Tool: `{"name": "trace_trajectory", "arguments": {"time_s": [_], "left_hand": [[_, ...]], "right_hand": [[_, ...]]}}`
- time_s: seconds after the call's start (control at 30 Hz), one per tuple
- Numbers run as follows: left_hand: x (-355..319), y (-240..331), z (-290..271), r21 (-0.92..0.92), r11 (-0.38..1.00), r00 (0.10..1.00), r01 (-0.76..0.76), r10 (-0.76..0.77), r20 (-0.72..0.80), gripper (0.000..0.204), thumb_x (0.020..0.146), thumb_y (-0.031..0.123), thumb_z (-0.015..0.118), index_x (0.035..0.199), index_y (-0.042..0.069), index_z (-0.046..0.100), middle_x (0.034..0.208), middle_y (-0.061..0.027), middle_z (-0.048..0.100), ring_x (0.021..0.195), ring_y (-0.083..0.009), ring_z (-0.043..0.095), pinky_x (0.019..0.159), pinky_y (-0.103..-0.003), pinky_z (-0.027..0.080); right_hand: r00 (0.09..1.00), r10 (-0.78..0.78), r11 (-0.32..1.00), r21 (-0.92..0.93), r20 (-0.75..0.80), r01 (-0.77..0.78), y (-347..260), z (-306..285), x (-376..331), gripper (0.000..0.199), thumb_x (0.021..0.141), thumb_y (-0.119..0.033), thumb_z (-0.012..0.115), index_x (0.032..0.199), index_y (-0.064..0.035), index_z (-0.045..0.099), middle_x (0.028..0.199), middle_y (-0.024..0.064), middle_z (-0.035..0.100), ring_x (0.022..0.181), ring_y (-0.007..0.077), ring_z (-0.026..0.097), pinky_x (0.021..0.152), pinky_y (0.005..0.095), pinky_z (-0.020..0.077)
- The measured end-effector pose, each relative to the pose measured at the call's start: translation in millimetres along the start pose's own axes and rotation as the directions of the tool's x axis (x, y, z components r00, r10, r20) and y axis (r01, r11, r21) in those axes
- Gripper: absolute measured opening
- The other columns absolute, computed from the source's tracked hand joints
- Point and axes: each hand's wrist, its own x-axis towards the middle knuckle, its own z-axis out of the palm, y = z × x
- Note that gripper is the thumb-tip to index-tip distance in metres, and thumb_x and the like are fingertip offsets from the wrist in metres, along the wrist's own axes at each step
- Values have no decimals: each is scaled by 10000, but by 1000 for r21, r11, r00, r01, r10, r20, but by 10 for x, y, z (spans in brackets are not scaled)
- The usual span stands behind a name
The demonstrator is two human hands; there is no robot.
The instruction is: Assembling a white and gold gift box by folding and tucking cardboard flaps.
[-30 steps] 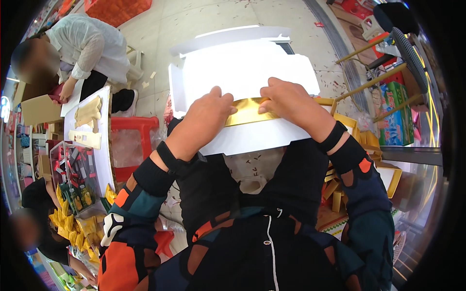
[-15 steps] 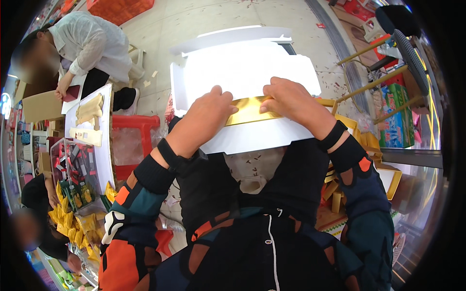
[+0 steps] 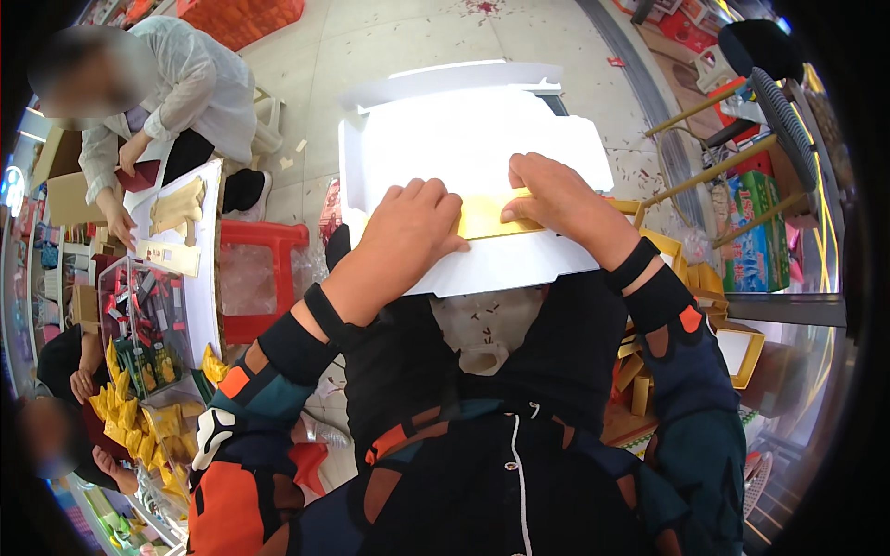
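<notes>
Head view: in the middle of the frame, over the lap, the left hand [image 3: 413, 232] and right hand [image 3: 567, 202] touch a shiny gold flat strip [image 3: 487, 219]. Their fingers are bent in close; I can't tell if they pinch or just press. Best to press both sides evenly and keep the strip straight. Nearest is a smooth white cardboard flap [image 3: 505, 266], then the strip, then a big, bright white cardboard sheet [image 3: 454, 130] with a raised edge.
</notes>
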Motion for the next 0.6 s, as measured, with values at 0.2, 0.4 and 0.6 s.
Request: {"name": "trace_trajectory", "arguments": {"time_s": [0.2,0.4,0.6], "left_hand": [[-65,-65,56,207,965,980,-163,134,148,316,916,263,742,1123,39,659,1090,-109,628,1046,-299,601,917,-409,523],[-112,-77,66,112,988,994,-105,102,30,251,928,207,723,1110,45,663,1059,-99,625,1014,-280,613,911,-398,526],[-90,-102,26,74,993,994,-91,95,-48,223,924,183,733,1111,74,680,1017,-92,631,976,-289,627,849,-408,551]], "right_hand": [[906,-308,948,-176,-291,266,-26,79,-198,397,795,-234,875,1068,-49,654,1044,113,603,1016,328,598,889,417,494],[871,-413,905,-230,-267,359,-132,245,-281,339,814,-139,817,1113,-53,681,1045,94,609,1016,292,597,904,403,504],[875,-398,912,-226,-275,343,-71,213,-192,166,858,-50,725,1023,-55,707,967,90,634,981,298,625,856,393,527]]}}
